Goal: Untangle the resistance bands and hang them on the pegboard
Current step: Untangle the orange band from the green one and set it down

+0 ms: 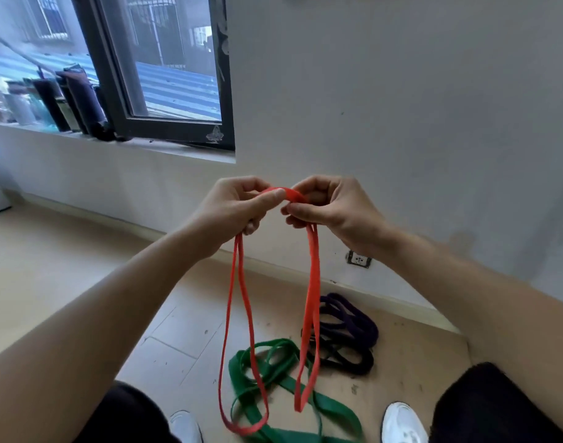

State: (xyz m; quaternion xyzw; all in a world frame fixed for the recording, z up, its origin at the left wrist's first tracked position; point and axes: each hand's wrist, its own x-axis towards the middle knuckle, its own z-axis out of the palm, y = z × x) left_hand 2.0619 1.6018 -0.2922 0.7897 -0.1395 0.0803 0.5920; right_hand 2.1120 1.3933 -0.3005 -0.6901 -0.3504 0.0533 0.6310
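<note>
Room: tiled floor (178, 330), white wall (401, 107), window (165, 59).
A red resistance band (312, 282), pinched by left hand (232, 209) and right hand (333, 211), dangles in two loops.

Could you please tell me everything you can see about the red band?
The red band is a flat, rubbery-looking loop, orange-red and matte. The left hand and right hand pinch its top, close together. Two long loops hang down from them, the left one lower, in front of the green band on the floor.
</note>
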